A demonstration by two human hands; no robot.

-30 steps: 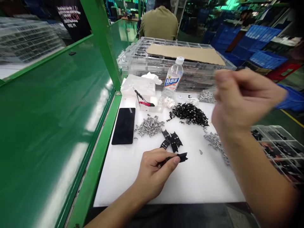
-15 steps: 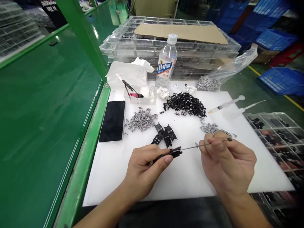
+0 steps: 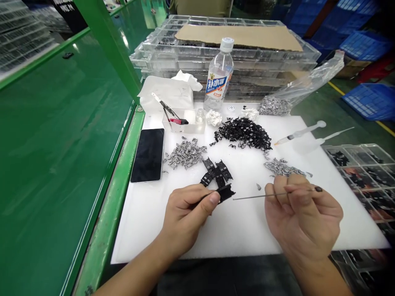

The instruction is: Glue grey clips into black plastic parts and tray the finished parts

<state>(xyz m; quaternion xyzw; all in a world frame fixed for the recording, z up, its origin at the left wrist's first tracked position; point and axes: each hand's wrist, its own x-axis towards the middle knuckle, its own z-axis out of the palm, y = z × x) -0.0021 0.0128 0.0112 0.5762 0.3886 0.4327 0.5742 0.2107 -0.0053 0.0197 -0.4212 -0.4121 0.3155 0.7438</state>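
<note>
On the counter (image 3: 247, 242), left to right: phone (image 3: 147, 155), left pile of small parts (image 3: 187, 154), middle pile (image 3: 245, 133) farther off, right pile (image 3: 284, 166), with syringe (image 3: 299, 132) beyond. Nearer centre, overlapping plates (image 3: 223, 170). Far, bottle (image 3: 219, 78) before stacked trays (image 3: 262, 65), cardboard (image 3: 237, 35) on top. Nearest, plate (image 3: 226, 193) in left grip (image 3: 185, 213), rod (image 3: 251, 197) in right grip (image 3: 305, 218). Off the counter's right edge, compartment trays (image 3: 359, 169).

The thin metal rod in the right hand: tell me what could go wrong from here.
The thin metal rod points toward the black part in the left hand; if the right hand slips, it might scratch the part or poke the thumb.
The overlapping black pieces lie just beyond the left hand, so a nudge could scatter them.
A lone gray piece lies near the rod and might get brushed away.
</note>
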